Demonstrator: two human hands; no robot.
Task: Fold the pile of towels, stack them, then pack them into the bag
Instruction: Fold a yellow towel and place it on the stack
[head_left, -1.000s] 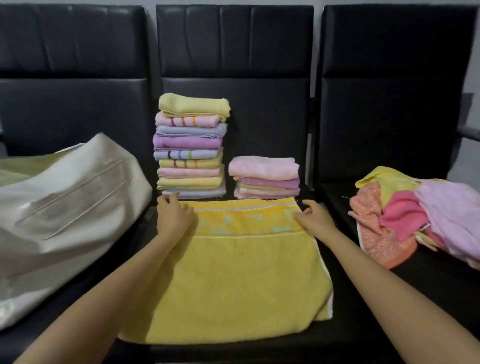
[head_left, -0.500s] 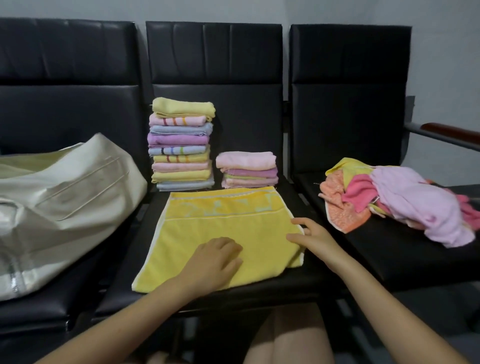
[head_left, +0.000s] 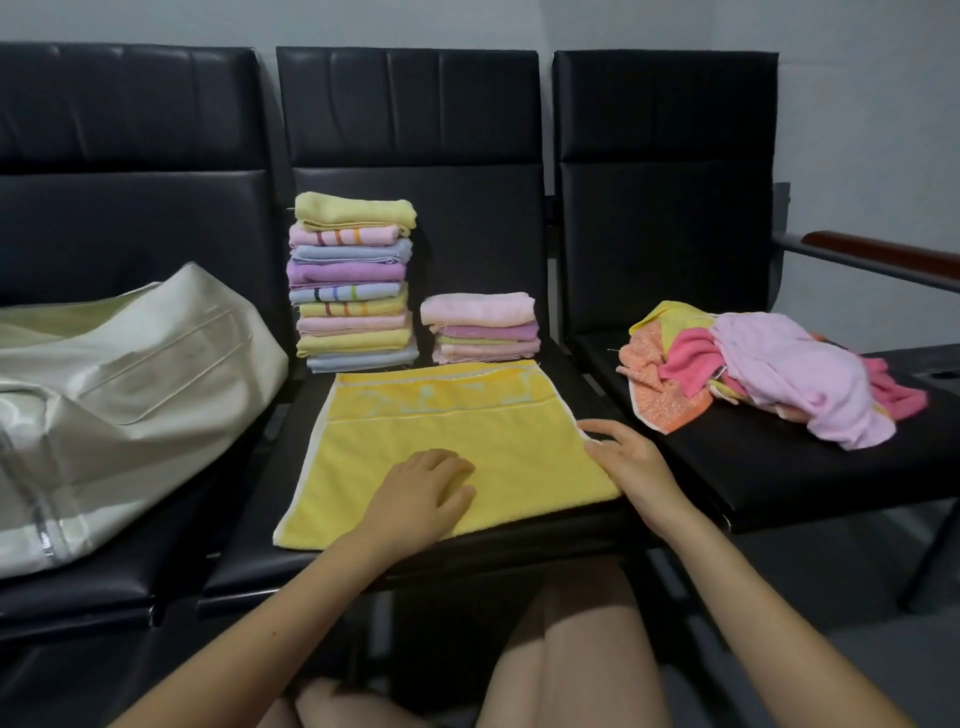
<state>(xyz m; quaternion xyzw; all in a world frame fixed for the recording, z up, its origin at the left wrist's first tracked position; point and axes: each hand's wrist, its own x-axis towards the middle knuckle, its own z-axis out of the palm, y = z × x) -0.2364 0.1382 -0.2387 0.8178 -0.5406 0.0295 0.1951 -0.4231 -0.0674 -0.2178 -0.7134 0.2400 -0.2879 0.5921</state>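
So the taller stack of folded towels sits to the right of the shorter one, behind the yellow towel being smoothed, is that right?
Not quite. The head view shows the taller stack to the left of the shorter stack, not the right. The rest holds: both sit behind the yellow towel, where the left hand lies flat and the right hand touches its right edge.

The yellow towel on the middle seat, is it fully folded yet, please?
Partly: yellow towel lies flat, far wider than the stacked ones.
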